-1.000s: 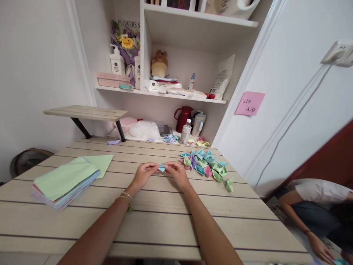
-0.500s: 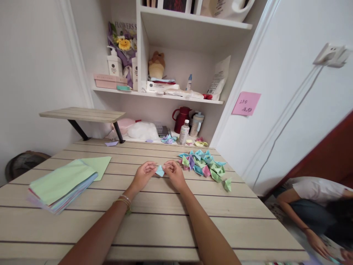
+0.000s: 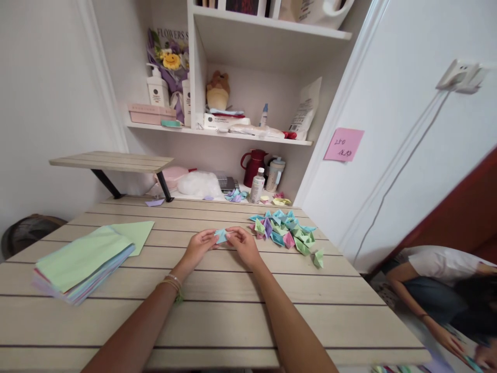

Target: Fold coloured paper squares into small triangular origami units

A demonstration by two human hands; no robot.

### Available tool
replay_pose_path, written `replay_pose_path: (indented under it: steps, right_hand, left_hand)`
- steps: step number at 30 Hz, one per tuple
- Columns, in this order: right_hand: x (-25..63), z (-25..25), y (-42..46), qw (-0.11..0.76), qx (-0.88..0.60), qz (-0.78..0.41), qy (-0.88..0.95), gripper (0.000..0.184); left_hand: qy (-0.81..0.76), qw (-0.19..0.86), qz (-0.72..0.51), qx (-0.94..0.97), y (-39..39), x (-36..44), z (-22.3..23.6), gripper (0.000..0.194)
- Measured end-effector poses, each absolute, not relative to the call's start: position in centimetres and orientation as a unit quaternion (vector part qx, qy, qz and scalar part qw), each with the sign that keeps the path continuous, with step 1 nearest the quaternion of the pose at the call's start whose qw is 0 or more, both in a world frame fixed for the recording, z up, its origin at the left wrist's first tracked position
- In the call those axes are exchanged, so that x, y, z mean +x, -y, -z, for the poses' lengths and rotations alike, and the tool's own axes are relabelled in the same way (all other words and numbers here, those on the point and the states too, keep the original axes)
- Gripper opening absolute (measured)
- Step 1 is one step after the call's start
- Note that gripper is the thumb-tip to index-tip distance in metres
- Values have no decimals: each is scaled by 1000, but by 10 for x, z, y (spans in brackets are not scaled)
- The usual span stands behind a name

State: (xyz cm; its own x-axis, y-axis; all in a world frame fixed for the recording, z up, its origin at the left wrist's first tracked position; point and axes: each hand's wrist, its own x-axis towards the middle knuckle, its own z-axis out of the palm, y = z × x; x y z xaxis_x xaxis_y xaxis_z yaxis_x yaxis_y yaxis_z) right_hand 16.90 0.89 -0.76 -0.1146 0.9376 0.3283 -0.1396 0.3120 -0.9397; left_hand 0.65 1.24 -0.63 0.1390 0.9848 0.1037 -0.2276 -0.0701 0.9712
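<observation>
Both of my hands pinch one small light-blue folded paper piece (image 3: 221,236) over the middle of the wooden table (image 3: 217,321). My left hand (image 3: 199,245) grips its left side, with bracelets on the wrist. My right hand (image 3: 244,245) grips its right side. A heap of several folded paper pieces (image 3: 286,232) in blue, green, pink and purple lies just right of my right hand. A stack of coloured paper sheets (image 3: 83,258), green on top, rests at the table's left.
Shelves behind the table hold bottles, a red jug (image 3: 253,167), a small white bottle (image 3: 256,186) and boxes. A small raised shelf (image 3: 112,161) stands at the back left. A pink note (image 3: 344,144) sticks on the wall. Another person (image 3: 438,290) crouches on the floor at right.
My hands have kept working the blue paper piece in place, turning it slightly. The view has drifted a little, and the person at right has reached further down.
</observation>
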Motion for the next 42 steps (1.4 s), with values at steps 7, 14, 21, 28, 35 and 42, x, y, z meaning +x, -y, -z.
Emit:
replay_pose_path:
  steps: [7,14,21,28,35,42]
  right_hand:
    - [167,6,-6,553,-358,-503,559,33]
    - [169,16,-10,534,-366,-491,583,27]
    - [172,8,-3,497,-421,-273,708,19]
    - [171,7,-4,496,-424,-254,714,17]
    - [165,10,-4,509,-419,-320,680,21]
    - [169,5,2,445,-477,-146,744,9]
  left_hand:
    - [-367,489,-534,584,-11,7,8,45]
    - [-370,484,-532,588,-13,7,10,32]
    - [-398,328,-508,690,-10,1,5,15]
    - [-412,349,-516,665,-9,5,8,17]
    - [-411,368,-537,639,-6,9,5,20]
    - [-405,254,-515,711,-1,7,-3,14]
